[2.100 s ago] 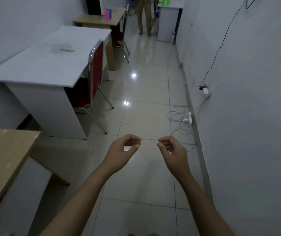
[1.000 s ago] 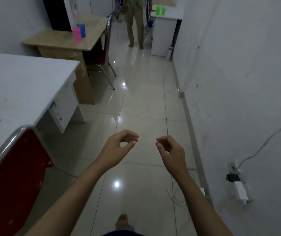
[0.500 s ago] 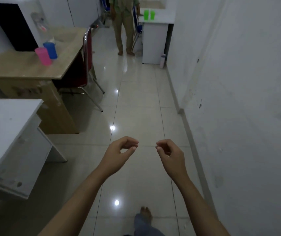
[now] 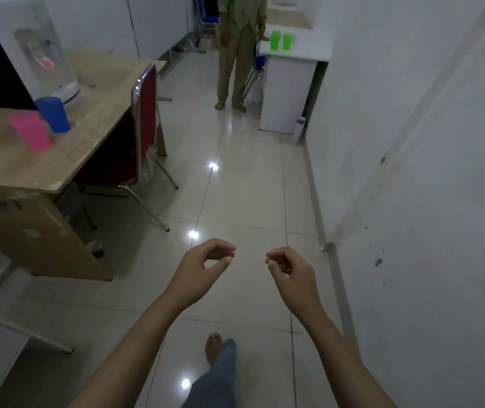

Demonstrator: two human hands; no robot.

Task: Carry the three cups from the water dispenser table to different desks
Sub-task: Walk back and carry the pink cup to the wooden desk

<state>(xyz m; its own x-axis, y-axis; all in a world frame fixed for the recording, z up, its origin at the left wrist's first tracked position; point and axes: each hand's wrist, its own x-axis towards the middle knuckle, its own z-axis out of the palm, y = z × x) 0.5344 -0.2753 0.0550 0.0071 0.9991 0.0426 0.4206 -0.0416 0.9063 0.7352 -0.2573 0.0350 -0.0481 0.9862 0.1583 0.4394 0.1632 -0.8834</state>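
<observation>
Stretching forward over the floor, both forearms are seen with nothing held. The left hand is loosely curled, its thumb and forefinger bent toward each other without a clear touch; the right hand is likewise loosely curled and relaxed. The two hands are kept apart, at about the same height. Below them, a bare foot and a grey trouser leg are seen on the tiles.

To the left, a wooden table is seen. A pink cup is set upside down toward its near left part, and a blue cup, also upside down, is placed just behind it, close enough that touching cannot be ruled out. A dispenser is stood further back on the same table. A red chair is pushed in at the table's right edge.

At the far end, two green cups are set side by side near the left edge of a white desk. Another person is stood just left of that desk.
</observation>
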